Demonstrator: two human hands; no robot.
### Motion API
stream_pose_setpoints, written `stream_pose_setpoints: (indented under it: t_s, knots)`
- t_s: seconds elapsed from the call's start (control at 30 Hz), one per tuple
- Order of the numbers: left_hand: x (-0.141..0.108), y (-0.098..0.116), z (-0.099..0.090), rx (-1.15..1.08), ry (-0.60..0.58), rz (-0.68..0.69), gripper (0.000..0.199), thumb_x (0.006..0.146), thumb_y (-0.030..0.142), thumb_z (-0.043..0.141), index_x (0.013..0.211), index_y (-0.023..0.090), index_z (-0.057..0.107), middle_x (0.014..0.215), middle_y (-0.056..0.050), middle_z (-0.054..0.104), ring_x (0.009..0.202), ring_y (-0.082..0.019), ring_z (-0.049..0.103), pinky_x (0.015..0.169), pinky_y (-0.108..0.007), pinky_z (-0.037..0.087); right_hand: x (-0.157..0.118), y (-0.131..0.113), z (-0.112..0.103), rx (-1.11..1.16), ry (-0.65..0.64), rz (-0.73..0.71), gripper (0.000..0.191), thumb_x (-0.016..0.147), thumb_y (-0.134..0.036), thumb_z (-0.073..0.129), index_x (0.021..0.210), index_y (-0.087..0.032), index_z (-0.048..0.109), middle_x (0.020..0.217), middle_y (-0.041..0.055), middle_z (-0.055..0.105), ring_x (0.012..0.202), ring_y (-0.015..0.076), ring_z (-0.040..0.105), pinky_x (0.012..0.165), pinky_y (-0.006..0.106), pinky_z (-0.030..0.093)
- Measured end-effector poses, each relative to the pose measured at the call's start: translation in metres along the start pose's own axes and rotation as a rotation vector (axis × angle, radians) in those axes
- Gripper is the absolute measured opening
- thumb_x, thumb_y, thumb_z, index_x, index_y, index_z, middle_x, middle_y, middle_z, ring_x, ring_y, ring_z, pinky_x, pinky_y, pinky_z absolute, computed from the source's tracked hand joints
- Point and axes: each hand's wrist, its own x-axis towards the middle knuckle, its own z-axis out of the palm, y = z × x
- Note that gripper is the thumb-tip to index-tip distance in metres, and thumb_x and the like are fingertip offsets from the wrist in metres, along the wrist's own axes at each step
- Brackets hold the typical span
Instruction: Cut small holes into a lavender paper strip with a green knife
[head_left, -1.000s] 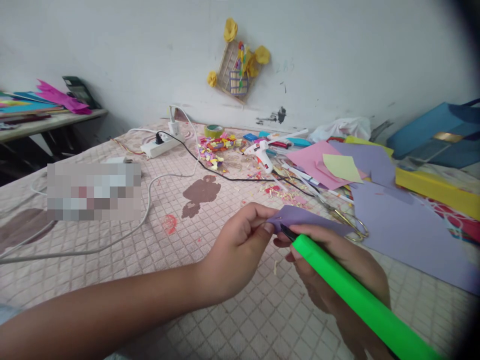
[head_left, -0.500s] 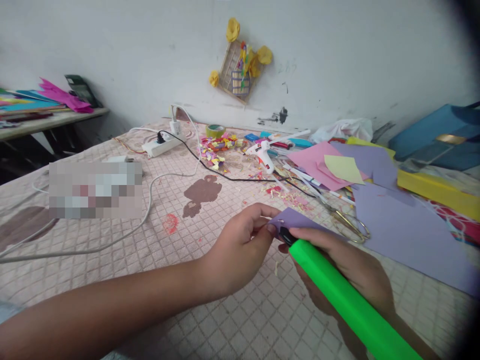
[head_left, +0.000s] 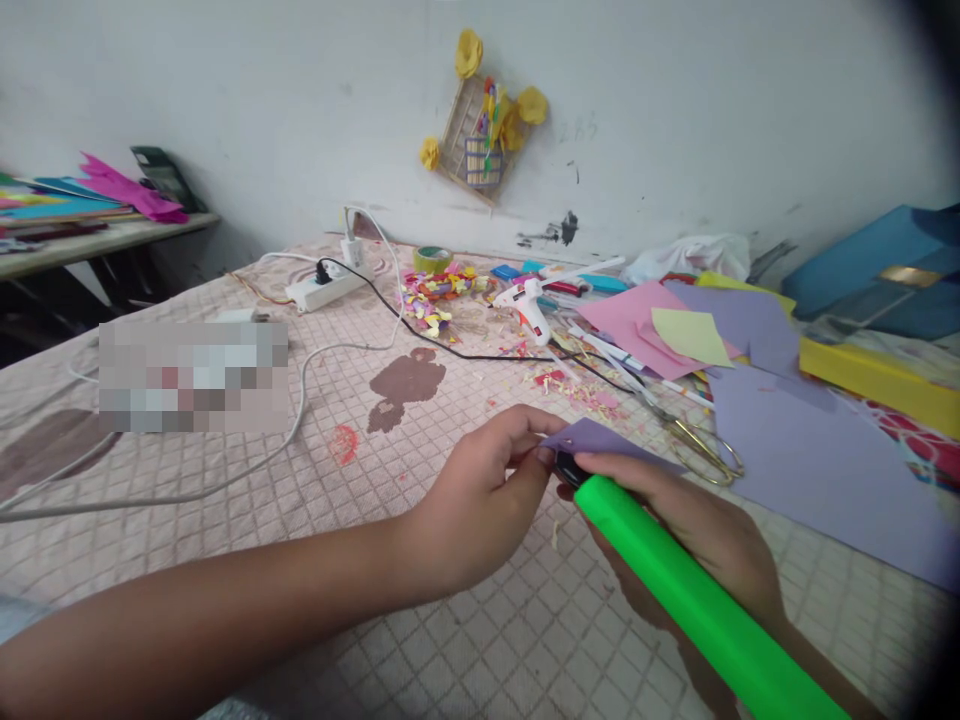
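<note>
A craft corner, by the look of it, though whether in a home or a school cannot be told. Beyond the left hand (head_left: 480, 505), a heap of paper scraps (head_left: 427, 316) lies by a roll of tape (head_left: 433, 263); past both hands is a glue gun (head_left: 530, 308). Scissors (head_left: 691, 437) lie just beyond the right hand (head_left: 697, 540), with coloured sheets (head_left: 817, 460) to its right. High beyond the hands, a handmade-looking ornament (head_left: 484, 160) hangs on a scuffed wall (head_left: 262, 110). Well left of the left hand, a side table (head_left: 161, 233) bears more bright paper (head_left: 75, 208).
</note>
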Motion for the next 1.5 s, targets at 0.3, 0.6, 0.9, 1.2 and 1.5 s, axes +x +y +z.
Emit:
stream_pose_setpoints:
  t_s: [0.3,0.6,0.9,1.2,1.5]
  knots:
    - [-0.001,0.003,-0.003,0.157,-0.034,0.064,0.016,0.089,0.014,0.044,0.098,0.013,0.057,0.088,-0.007,0.065,0.083,-0.015,0.062,0.075,-0.028,0.049,0.001,-0.007,-0.001,-0.127,0.009,0.050,0.035,0.076,-0.022,0.056,0.108,-0.036,0.062,0.083,-0.0071,0.076,0.068,0.0204,0.072,0.054,0.030,0.056]
    - [-0.001,0.007,-0.007,0.379,-0.057,0.157,0.022,0.087,0.008,0.042,0.098,0.013,0.061,0.091,-0.006,0.067,0.083,-0.013,0.063,0.076,-0.024,0.049,-0.001,-0.015,-0.006,-0.085,0.060,0.040,0.028,0.078,-0.027,0.055,0.104,-0.035,0.062,0.086,-0.0067,0.075,0.073,0.0205,0.071,0.063,0.033,0.055]
    - [0.003,0.005,-0.006,0.256,-0.048,0.075,0.019,0.088,0.011,0.043,0.094,0.012,0.061,0.083,-0.005,0.066,0.075,-0.011,0.062,0.071,-0.022,0.050,0.001,-0.015,-0.003,-0.058,0.065,0.096,0.025,0.078,-0.029,0.053,0.100,-0.032,0.063,0.079,-0.0042,0.075,0.065,0.0212,0.070,0.060,0.033,0.056]
    - [0.010,-0.002,-0.014,0.368,-0.017,0.045,0.018,0.086,0.015,0.043,0.098,0.015,0.058,0.086,-0.005,0.065,0.077,-0.015,0.060,0.069,-0.027,0.046,-0.006,-0.014,-0.005,0.039,0.164,0.059,0.029,0.076,-0.023,0.059,0.103,-0.032,0.061,0.084,-0.0018,0.072,0.071,0.0220,0.069,0.066,0.036,0.054]
    - [0.006,0.005,-0.019,0.479,-0.114,0.195,0.020,0.089,0.014,0.037,0.108,0.020,0.039,0.071,0.002,0.054,0.063,-0.011,0.051,0.058,-0.024,0.039,0.022,-0.003,-0.014,0.905,0.210,0.454,0.008,0.068,-0.031,0.067,0.069,-0.025,0.062,0.054,-0.0021,0.054,0.048,0.0139,0.050,0.044,0.026,0.041]
